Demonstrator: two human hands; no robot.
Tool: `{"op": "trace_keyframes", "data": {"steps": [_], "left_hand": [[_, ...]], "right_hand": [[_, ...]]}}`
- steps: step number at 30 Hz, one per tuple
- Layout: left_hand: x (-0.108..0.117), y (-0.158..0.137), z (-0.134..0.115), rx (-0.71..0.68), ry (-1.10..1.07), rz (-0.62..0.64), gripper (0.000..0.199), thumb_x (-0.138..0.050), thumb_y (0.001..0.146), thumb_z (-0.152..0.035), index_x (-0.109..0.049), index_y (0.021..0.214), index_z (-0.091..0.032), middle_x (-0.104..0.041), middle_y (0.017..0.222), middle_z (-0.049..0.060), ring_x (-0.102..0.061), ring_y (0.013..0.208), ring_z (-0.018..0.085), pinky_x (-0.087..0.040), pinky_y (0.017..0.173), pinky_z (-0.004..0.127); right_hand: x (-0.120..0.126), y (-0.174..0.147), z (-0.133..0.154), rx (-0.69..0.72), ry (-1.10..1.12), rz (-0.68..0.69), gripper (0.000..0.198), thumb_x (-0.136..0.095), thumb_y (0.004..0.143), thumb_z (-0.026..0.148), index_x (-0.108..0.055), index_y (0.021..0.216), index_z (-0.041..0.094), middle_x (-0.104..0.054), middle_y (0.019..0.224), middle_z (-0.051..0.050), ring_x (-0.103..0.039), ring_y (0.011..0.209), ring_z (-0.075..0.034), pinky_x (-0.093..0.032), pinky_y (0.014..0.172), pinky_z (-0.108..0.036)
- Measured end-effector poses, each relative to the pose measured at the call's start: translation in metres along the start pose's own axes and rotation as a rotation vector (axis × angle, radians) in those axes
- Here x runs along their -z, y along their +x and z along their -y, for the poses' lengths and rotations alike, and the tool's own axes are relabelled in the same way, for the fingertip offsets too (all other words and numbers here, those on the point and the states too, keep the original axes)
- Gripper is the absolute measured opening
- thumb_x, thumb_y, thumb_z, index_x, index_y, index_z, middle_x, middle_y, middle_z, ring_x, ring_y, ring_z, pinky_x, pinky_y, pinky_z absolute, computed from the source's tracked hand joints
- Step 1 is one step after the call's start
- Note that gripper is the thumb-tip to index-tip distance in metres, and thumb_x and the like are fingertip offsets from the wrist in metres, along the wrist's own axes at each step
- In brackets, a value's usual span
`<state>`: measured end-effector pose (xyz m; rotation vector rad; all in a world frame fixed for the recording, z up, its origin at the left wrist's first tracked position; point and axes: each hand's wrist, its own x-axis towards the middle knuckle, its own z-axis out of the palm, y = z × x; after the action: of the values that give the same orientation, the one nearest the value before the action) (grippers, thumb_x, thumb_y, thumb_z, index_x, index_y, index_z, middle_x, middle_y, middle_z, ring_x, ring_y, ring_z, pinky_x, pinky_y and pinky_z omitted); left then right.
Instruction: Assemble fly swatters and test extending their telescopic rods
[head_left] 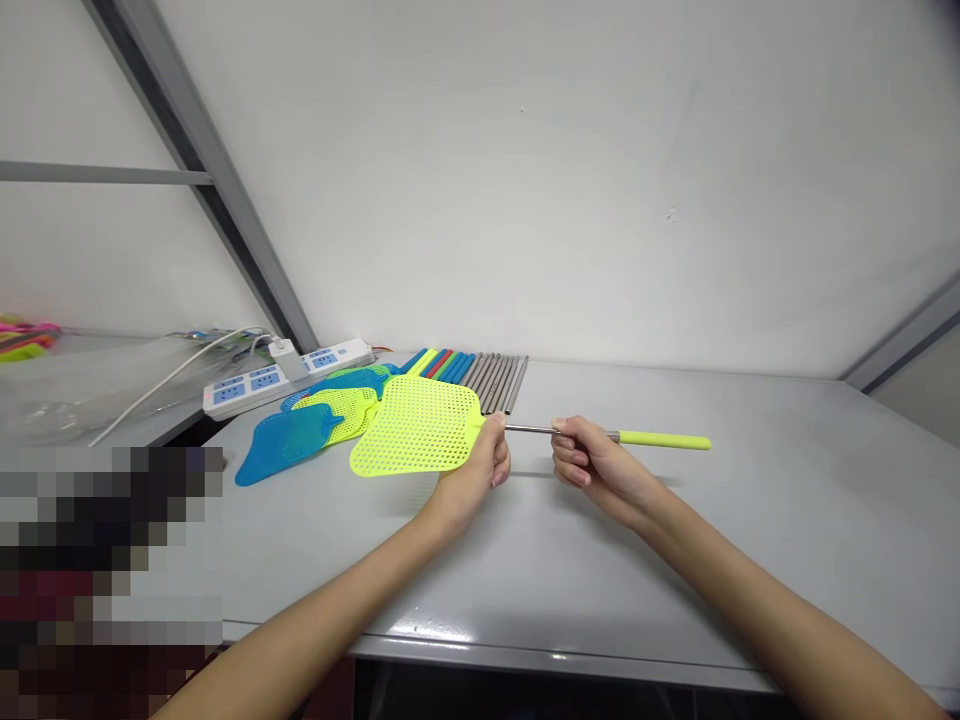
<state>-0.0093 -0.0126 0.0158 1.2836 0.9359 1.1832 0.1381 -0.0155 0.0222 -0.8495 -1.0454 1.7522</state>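
A yellow-green fly swatter [416, 425] with a perforated head, a thin metal rod and a yellow-green grip is held level above the table. My left hand [480, 460] is closed around the neck, where the head meets the rod. Farther along the rod, near the grip end, my right hand [592, 460] pinches the metal with its fingers curled. Bare rod shows between the two hands. Behind the swatter head lie loose swatter heads, a blue one [285, 445] and a yellow-green one [341, 412] among them.
Several coloured grip tubes [442, 366] and metal rods [512, 385] lie in a row toward the wall. A white power strip [262, 380] with a plugged-in cable sits at the back left. The grey table [750, 560] ends at a front edge; a pixelated area covers the lower left.
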Motion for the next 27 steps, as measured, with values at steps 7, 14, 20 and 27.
{"op": "trace_keyframes", "data": {"steps": [7,14,20,27], "left_hand": [[0.004,-0.001,-0.001,-0.063,0.107,-0.005,0.037,-0.034,0.078,-0.036,-0.025,0.048,-0.018,-0.024,0.039,-0.007,-0.026,0.034,0.005,-0.023,0.041,0.022],[-0.002,-0.001,0.015,0.073,-0.067,-0.08,0.035,-0.036,0.077,-0.039,-0.023,0.051,-0.019,-0.021,0.043,-0.008,-0.025,0.035,0.005,-0.023,0.04,0.021],[-0.002,-0.003,0.017,0.109,-0.067,-0.092,0.037,-0.033,0.077,-0.044,-0.025,0.052,-0.018,-0.022,0.044,-0.007,-0.027,0.036,0.005,-0.024,0.041,0.021],[-0.005,-0.005,0.024,0.19,-0.107,-0.133,0.036,-0.037,0.075,-0.044,-0.026,0.053,-0.018,-0.023,0.043,-0.008,-0.026,0.035,0.004,-0.023,0.039,0.02]], "right_hand": [[-0.002,-0.001,-0.003,-0.016,0.045,0.02,0.028,-0.046,0.073,0.03,-0.032,0.053,0.017,-0.023,0.046,0.007,-0.024,0.037,-0.004,-0.019,0.042,-0.022],[-0.001,0.002,-0.009,-0.075,0.054,-0.01,0.029,-0.05,0.071,0.034,-0.034,0.054,0.017,-0.027,0.047,0.006,-0.027,0.039,-0.005,-0.021,0.043,-0.021],[0.001,0.002,-0.011,-0.121,0.096,-0.01,0.028,-0.052,0.07,0.035,-0.037,0.056,0.016,-0.029,0.047,0.006,-0.027,0.041,-0.005,-0.023,0.043,-0.021],[0.007,0.005,-0.02,-0.171,0.088,-0.033,0.029,-0.051,0.07,0.037,-0.037,0.055,0.017,-0.029,0.046,0.006,-0.028,0.041,-0.006,-0.023,0.044,-0.022]]}}
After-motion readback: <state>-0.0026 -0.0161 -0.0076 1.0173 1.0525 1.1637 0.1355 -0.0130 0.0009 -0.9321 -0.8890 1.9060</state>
